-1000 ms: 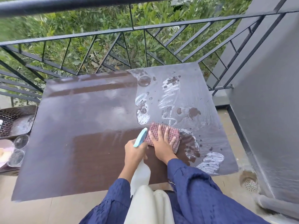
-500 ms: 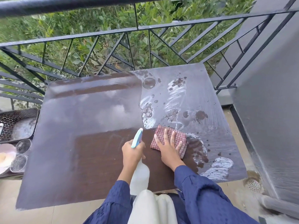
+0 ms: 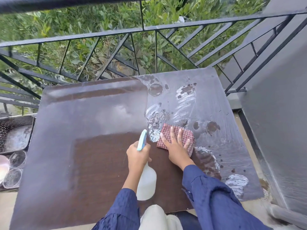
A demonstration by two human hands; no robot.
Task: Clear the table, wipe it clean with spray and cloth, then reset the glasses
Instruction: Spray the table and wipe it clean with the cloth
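A dark brown table [image 3: 83, 155] fills the middle of the view. Its right half carries white foamy smears and dark wet spots [image 3: 184, 98]. My left hand [image 3: 137, 155] grips a white spray bottle [image 3: 147, 183] with a light blue trigger head, held just above the table's near middle. My right hand [image 3: 177, 146] lies flat, fingers spread, pressing a red checked cloth [image 3: 167, 132] onto the table beside the foam. Two clear glasses [image 3: 16, 158] stand off the table at the far left.
A dark tray [image 3: 15, 130] with a metal dish sits left of the table, with a pale bowl [image 3: 3, 168] beside the glasses. A black metal railing [image 3: 149, 29] runs behind the table; a grey wall [image 3: 279, 113] rises on the right. A floor drain lies at the lower right.
My right hand and the cloth have slid a little away from me and rightward over the foam. My left hand still holds the bottle in much the same spot.
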